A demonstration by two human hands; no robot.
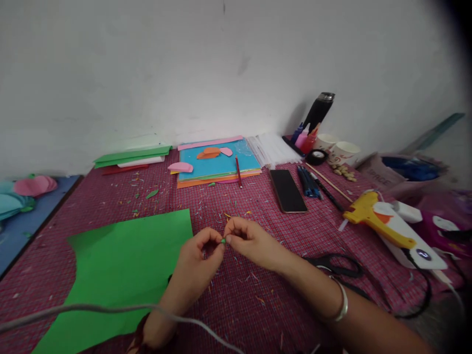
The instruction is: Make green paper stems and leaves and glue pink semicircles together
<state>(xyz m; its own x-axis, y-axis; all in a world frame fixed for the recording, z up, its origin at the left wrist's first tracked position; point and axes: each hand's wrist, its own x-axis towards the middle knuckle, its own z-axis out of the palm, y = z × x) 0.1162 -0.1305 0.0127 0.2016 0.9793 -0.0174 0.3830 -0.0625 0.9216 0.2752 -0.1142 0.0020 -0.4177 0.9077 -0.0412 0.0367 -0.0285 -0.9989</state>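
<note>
My left hand (197,263) and my right hand (250,241) meet above the red checked cloth (258,305), fingertips pinched together on a tiny green paper piece (223,240). Both hands are closed in a pinch. A large green paper sheet (121,275) with a curved cut at its left edge lies flat just left of my left hand. A silver bangle (342,302) sits on my right wrist.
Black scissors (337,265) lie right of my right arm. A yellow glue gun (376,221), a black phone (287,191), pens (308,182), a red pencil (238,172) on stacked coloured paper (217,164), cups (342,151), a black bottle (319,110). A grey cable (110,309) crosses the foreground.
</note>
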